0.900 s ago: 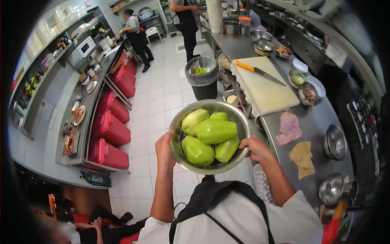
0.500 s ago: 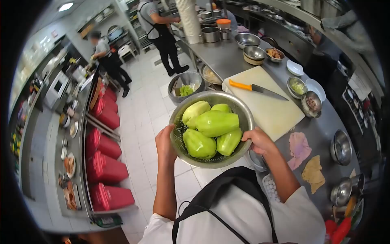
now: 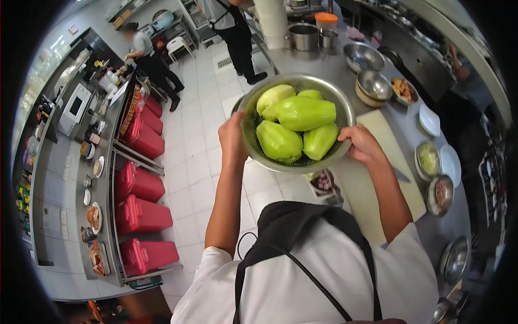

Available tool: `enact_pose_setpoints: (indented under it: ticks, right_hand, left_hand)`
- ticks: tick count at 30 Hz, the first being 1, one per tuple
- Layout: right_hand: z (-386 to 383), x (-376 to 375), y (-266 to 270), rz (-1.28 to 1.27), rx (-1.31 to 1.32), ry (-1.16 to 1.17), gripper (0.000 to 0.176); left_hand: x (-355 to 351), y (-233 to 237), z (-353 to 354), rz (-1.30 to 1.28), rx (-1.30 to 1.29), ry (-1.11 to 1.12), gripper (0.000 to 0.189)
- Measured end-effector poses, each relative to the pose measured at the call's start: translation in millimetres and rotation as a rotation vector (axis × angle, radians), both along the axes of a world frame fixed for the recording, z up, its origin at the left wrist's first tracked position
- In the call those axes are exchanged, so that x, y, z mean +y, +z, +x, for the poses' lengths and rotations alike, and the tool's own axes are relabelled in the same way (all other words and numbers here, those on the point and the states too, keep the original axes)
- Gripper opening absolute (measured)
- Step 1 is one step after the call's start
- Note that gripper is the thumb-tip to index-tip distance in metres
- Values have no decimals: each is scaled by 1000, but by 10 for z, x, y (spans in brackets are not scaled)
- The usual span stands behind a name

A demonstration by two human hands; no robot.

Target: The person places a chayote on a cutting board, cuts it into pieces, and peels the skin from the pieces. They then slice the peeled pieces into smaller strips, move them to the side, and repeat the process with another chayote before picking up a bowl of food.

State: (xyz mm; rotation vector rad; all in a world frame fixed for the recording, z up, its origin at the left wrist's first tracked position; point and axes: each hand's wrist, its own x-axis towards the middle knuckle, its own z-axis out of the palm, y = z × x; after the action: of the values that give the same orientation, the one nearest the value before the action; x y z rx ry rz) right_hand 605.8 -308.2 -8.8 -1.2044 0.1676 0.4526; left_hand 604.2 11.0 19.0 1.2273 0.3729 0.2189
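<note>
A perforated metal colander (image 3: 298,165) with several peeled green vegetables (image 3: 306,113) in it is held up in front of me. My left hand (image 3: 232,137) grips its left rim, and my right hand (image 3: 360,142) grips the right rim. Behind the right forearm lies a pale cutting board (image 3: 377,129). A knife blade (image 3: 401,175) shows on the board beside that forearm; its handle is hidden. Under the colander's lower right edge is a container with purple onion pieces (image 3: 322,182).
Metal bowls (image 3: 364,56) and white dishes (image 3: 429,120) line the steel counter (image 3: 418,224). Two people (image 3: 156,59) stand further off, and part of another person (image 3: 462,70) shows at the right. Red bins (image 3: 141,215) sit under the left counter.
The colander, held in both hands, has moved forward along the counter and now hides the grey bin and the knife's handle. The view has shifted, and the onion container has come into sight.
</note>
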Motion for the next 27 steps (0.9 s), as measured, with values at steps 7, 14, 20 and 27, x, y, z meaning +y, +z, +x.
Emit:
enact_pose_setpoints:
  ticks: [7, 14, 20, 27]
  right_hand:
    - [979, -126, -239, -38, 101, -141, 32]
    - [1758, -166, -709, -14, 186, -371, 27]
    - [2166, -148, -1080, -59, 240, -531, 25]
    - [2237, -145, -1304, -59, 241, -732, 25]
  left_hand:
    - [-208, -372, 1361, 18, 42, -38, 37]
    - [-299, -868, 2749, -2, 107, -270, 37]
    - [-513, -1025, 3623, -37, 123, -450, 38]
    - [-801, -1326, 3851, -57, 161, -550, 34]
